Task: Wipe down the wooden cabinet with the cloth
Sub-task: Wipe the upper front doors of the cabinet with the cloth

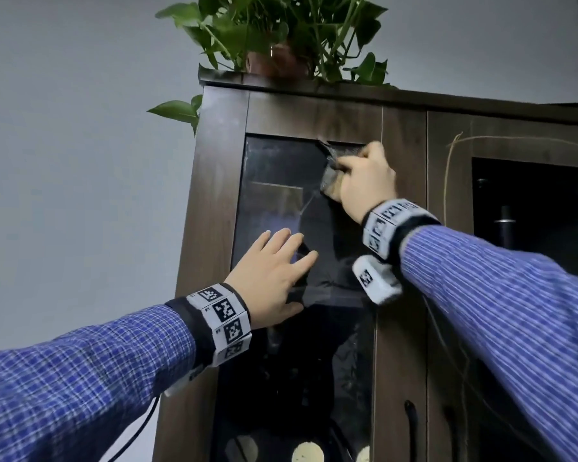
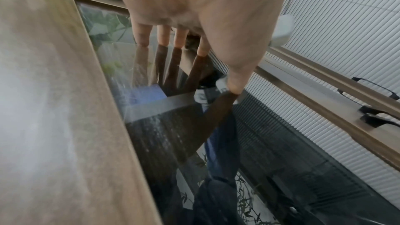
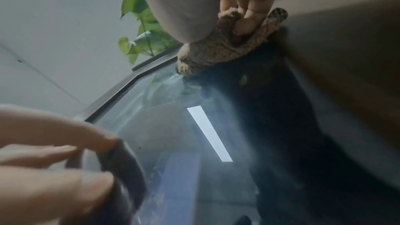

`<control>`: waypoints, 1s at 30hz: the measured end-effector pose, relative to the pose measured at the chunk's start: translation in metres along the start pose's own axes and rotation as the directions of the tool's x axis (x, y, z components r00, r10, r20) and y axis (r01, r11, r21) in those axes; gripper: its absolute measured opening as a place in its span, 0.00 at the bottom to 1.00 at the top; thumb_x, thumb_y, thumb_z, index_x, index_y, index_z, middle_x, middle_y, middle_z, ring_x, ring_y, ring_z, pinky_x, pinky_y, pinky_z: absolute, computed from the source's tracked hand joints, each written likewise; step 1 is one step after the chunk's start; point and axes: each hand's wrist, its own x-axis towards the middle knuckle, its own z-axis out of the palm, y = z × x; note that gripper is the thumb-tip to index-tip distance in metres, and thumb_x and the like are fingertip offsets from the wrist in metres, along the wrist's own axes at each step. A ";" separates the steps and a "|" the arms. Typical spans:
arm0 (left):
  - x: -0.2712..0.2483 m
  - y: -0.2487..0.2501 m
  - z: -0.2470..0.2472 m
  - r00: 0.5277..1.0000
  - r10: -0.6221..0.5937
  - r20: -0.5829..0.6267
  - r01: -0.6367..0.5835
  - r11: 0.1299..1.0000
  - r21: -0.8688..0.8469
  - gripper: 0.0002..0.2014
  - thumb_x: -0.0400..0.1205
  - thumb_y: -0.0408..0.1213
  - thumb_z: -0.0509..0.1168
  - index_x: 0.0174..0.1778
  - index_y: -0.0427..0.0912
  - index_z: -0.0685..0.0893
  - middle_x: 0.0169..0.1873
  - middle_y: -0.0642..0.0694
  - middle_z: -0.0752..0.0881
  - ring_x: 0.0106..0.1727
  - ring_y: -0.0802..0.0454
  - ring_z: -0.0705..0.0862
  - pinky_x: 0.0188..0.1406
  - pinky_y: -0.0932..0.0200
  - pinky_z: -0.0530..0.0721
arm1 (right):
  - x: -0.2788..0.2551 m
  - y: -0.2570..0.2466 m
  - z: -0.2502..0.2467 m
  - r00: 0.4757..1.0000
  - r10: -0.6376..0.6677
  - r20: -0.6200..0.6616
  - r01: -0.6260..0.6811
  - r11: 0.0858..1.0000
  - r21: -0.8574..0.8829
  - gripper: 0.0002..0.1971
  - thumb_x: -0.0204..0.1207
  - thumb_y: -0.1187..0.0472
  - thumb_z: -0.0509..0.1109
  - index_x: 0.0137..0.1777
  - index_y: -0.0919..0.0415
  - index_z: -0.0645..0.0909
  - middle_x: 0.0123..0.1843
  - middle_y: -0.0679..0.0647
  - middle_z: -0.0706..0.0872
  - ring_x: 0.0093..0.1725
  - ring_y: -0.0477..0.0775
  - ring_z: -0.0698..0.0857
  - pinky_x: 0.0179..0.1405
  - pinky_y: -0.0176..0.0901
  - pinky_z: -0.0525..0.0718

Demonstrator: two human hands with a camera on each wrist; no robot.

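Cloth bunched in right hand, fingers curled round it, pressing it on the glass pane at the door's upper right corner, just under the top rail of the wooden cabinet. Left hand flat on the glass below and left of the cloth, fingers straight and spread, tips touching the pane, holding nothing.

Risks, as judgement: pane shows a crack line running down from beside the cloth, so hard pressure from either hand could spread it or cut skin. Left palm likely leaves fresh smears on glass. Potted plant sits on the cabinet top above the right hand; shaking the cabinet or an upward swipe could catch the hanging leaves.

Cloth is a wad, no clear long axis; loose end points up-left from the fingers toward the top rail. Cabinet stands upright, long axis vertical, doors facing the person.
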 end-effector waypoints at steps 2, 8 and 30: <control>-0.001 -0.001 0.001 1.000 0.010 0.005 -0.010 1.000 0.003 0.45 0.69 0.66 0.72 0.80 0.47 0.71 0.74 0.36 0.73 0.75 0.33 0.69 0.76 0.35 0.71 | -0.003 -0.032 0.023 0.987 -0.150 0.058 0.150 0.989 0.003 0.03 0.74 0.56 0.70 0.46 0.51 0.81 0.50 0.53 0.77 0.43 0.58 0.79 0.39 0.41 0.73; -0.006 -0.005 0.003 0.999 0.038 0.011 -0.038 0.999 0.004 0.45 0.71 0.67 0.69 0.82 0.48 0.69 0.76 0.38 0.70 0.76 0.34 0.68 0.77 0.36 0.68 | -0.017 -0.051 0.042 0.722 -0.625 0.298 0.685 0.705 -0.181 0.13 0.79 0.47 0.63 0.60 0.50 0.77 0.55 0.54 0.77 0.47 0.59 0.80 0.45 0.49 0.80; -0.021 0.002 -0.005 0.996 0.025 0.091 -0.026 1.000 0.009 0.47 0.65 0.56 0.80 0.79 0.42 0.75 0.76 0.33 0.74 0.77 0.31 0.72 0.73 0.40 0.78 | -0.011 -0.033 0.045 0.903 -0.401 0.155 0.428 0.871 -0.241 0.16 0.77 0.54 0.66 0.64 0.52 0.80 0.56 0.54 0.76 0.53 0.58 0.78 0.47 0.42 0.75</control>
